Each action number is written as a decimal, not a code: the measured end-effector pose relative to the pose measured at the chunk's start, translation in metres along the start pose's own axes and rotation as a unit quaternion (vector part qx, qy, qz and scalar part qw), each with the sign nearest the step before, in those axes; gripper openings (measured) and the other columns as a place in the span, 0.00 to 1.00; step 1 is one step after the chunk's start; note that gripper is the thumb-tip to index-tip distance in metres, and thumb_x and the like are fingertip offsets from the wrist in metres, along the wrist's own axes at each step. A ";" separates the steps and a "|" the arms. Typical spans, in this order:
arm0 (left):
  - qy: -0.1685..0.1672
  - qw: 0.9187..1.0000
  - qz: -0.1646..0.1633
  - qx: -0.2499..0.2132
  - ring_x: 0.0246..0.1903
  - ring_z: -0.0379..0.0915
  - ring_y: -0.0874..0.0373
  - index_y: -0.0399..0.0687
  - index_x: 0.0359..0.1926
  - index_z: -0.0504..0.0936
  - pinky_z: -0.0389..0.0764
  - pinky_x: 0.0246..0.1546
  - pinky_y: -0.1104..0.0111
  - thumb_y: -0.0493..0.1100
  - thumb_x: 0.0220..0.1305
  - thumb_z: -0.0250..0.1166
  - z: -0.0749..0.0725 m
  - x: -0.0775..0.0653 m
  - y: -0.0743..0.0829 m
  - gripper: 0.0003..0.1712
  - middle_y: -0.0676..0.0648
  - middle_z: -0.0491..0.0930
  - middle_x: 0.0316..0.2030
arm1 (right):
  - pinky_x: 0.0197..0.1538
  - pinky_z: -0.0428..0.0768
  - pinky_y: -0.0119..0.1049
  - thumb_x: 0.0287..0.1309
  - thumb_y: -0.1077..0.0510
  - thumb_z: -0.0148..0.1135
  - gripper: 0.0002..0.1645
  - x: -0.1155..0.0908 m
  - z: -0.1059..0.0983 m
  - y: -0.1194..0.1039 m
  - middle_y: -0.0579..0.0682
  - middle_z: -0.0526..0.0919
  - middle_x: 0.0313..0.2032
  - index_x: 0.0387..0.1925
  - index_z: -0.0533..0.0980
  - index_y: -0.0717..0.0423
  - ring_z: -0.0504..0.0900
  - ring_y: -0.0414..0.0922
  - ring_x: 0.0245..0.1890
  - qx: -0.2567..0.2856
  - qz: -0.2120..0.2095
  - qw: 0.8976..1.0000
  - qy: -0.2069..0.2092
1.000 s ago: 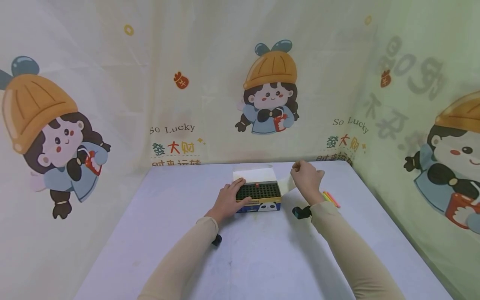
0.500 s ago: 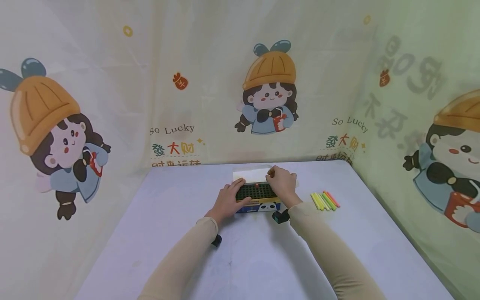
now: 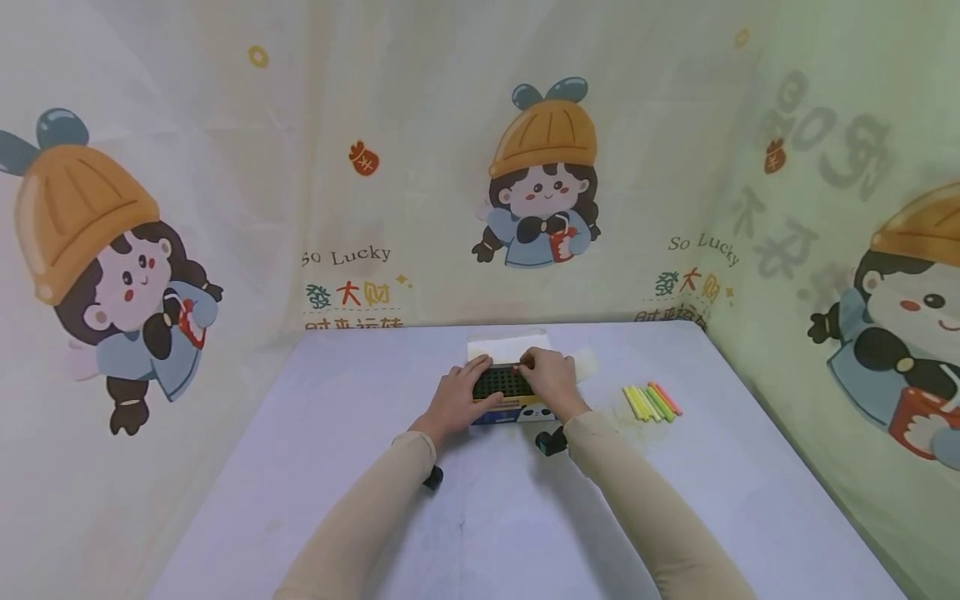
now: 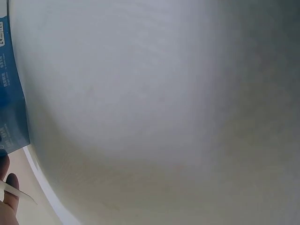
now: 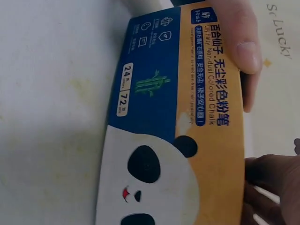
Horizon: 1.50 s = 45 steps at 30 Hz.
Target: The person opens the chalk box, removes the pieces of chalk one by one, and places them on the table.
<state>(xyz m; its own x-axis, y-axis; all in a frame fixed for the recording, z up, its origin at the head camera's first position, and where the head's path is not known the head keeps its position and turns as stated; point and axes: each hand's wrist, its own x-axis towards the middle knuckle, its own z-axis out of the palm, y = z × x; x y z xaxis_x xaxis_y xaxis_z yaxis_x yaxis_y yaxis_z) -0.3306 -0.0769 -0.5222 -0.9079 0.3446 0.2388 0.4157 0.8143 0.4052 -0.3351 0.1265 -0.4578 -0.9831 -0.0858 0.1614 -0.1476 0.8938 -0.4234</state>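
Note:
A blue and yellow chalk box (image 5: 145,108) with a panda print stands open on the table, its front labelled "Non-dust Colored Chalk". Inside sits a black grid of round holes (image 3: 498,381). My left hand (image 3: 456,396) grips the box's left end, fingers over the top and thumb along the front. My right hand (image 3: 551,377) is over the grid's right half, curled fingertips pinching at the top of an orange-red chalk stick (image 3: 516,367). Most of that stick is hidden. Several yellow, green and pink-orange chalk sticks (image 3: 652,402) lie side by side on the table, right of the box.
The box's white lid (image 3: 506,346) is folded back behind it, and a pale side flap (image 3: 586,365) sticks out to the right. A white cloth covers the table (image 3: 480,517). Printed curtains (image 3: 420,200) surround it at the back and sides.
My right hand has moved left from beside the box onto the grid, its fingertips now at the orange-red chalk. The loose chalk sticks came into full view. My left hand stayed put.

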 end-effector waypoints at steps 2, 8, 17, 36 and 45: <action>-0.002 1.000 -0.001 0.004 0.65 0.68 0.42 0.58 0.81 0.59 0.69 0.64 0.43 0.76 0.69 0.54 -0.001 0.000 0.000 0.49 0.53 0.58 0.80 | 0.61 0.71 0.57 0.72 0.50 0.64 0.12 0.001 0.003 0.001 0.49 0.91 0.47 0.48 0.86 0.51 0.86 0.52 0.50 0.006 -0.007 1.000 0.001; -0.002 1.000 0.000 0.005 0.65 0.69 0.42 0.59 0.81 0.59 0.70 0.64 0.43 0.75 0.69 0.55 -0.002 0.001 0.001 0.48 0.54 0.58 0.80 | 0.61 0.73 0.58 0.71 0.51 0.65 0.11 0.003 0.010 0.002 0.49 0.91 0.44 0.46 0.86 0.51 0.86 0.52 0.48 0.022 -0.026 0.999 -0.004; 0.000 1.000 -0.004 0.007 0.65 0.68 0.43 0.60 0.81 0.59 0.69 0.65 0.44 0.76 0.69 0.55 -0.001 0.002 0.000 0.49 0.54 0.58 0.80 | 0.54 0.76 0.55 0.71 0.50 0.65 0.10 0.004 0.013 -0.002 0.49 0.89 0.39 0.43 0.83 0.51 0.85 0.50 0.40 -0.001 -0.016 1.000 -0.007; 0.000 1.000 -0.004 -0.003 0.65 0.68 0.43 0.60 0.81 0.58 0.68 0.65 0.44 0.74 0.69 0.55 -0.002 0.003 0.001 0.48 0.55 0.57 0.80 | 0.39 0.76 0.47 0.79 0.52 0.54 0.09 0.001 0.010 -0.006 0.51 0.84 0.24 0.48 0.73 0.54 0.77 0.48 0.21 -0.008 -0.034 0.999 0.034; 0.001 1.000 -0.004 -0.010 0.66 0.68 0.42 0.59 0.81 0.59 0.67 0.66 0.41 0.73 0.70 0.57 0.001 0.001 0.002 0.47 0.54 0.58 0.80 | 0.22 0.66 0.38 0.82 0.52 0.47 0.11 0.001 0.009 -0.005 0.48 0.77 0.16 0.53 0.68 0.55 0.70 0.45 0.13 0.016 -0.027 0.999 0.031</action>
<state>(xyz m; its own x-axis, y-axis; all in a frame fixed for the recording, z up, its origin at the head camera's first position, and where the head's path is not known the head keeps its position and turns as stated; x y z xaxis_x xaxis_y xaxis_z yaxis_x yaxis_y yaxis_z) -0.3305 -0.0751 -0.5220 -0.9108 0.3382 0.2368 0.4101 0.8071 0.4247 -0.3367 0.1177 -0.4631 -0.9651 -0.1047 0.2400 -0.2044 0.8743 -0.4403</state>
